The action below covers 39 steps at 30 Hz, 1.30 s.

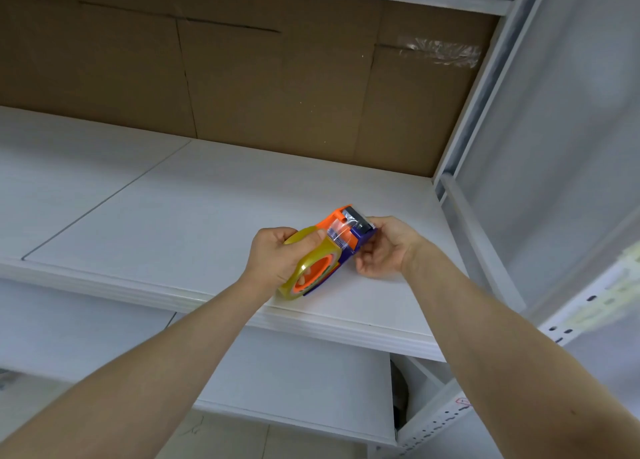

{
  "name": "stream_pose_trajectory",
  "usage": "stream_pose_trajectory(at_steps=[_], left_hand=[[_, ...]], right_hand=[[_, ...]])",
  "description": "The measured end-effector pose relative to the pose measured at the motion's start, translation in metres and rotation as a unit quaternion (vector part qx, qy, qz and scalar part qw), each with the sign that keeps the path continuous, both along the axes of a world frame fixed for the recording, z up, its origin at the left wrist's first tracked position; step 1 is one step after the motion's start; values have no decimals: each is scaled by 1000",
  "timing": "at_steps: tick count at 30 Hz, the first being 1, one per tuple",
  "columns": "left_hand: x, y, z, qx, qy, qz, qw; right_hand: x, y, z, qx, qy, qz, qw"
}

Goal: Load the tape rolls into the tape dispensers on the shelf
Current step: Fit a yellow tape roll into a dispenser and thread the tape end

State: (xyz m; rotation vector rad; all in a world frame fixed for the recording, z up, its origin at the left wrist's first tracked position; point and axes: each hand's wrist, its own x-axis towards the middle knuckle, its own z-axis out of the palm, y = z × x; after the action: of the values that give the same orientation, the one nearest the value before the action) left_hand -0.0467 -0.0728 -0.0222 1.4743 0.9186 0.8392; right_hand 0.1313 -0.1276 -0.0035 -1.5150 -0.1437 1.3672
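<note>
White shelf boards (214, 195) backed by brown cardboard (277, 88) carry the scene, where the left hand (277, 257) curls closed around a yellowish clear tape roll (304, 268) seated in an orange-and-purple plastic tape dispenser (341, 237), whose blade end the right hand (384, 247), just beside, pinches.

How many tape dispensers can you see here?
1. The orange and purple tape dispenser is held over the white shelf, with the left hand on its tape roll and the right hand at its cutter end. Others may be out of view.
</note>
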Motion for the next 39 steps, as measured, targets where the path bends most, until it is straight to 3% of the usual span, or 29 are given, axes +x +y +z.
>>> stream_pose_trajectory(at_steps=[2, 7, 10, 12, 14, 18, 28, 31, 35, 39], left_hand=[[-1, 0, 0, 0, -10, 2, 1000], [-1, -1, 0, -3, -26, 2, 1000], [0, -1, 1, 0, -13, -1, 1000], [1, 0, 0, 2, -3, 1, 1000], [2, 1, 0, 4, -1, 2, 1000], [4, 2, -1, 8, 2, 10, 1000], [5, -2, 3, 1, 2, 20, 1000], [7, -2, 3, 17, 15, 8, 1000], [8, -4, 4, 31, 21, 2, 999], [8, -6, 4, 29, 16, -1, 999]], right_hand=[[-3, 2, -7, 33, 57, -21, 998], [-10, -3, -11, 51, 101, -40, 993], [-1, -2, -3, 31, -43, -20, 998], [6, 1, 7, 26, -206, -27, 978], [8, 4, 13, 79, -270, -59, 958], [-7, 10, 10, 120, -271, -18, 955], [-13, 2, 8, 144, -224, -29, 963], [-10, 1, 11, 123, -251, -62, 958], [-6, 7, 19, 69, -348, -28, 935], [-12, 10, 19, 100, -306, -29, 946]])
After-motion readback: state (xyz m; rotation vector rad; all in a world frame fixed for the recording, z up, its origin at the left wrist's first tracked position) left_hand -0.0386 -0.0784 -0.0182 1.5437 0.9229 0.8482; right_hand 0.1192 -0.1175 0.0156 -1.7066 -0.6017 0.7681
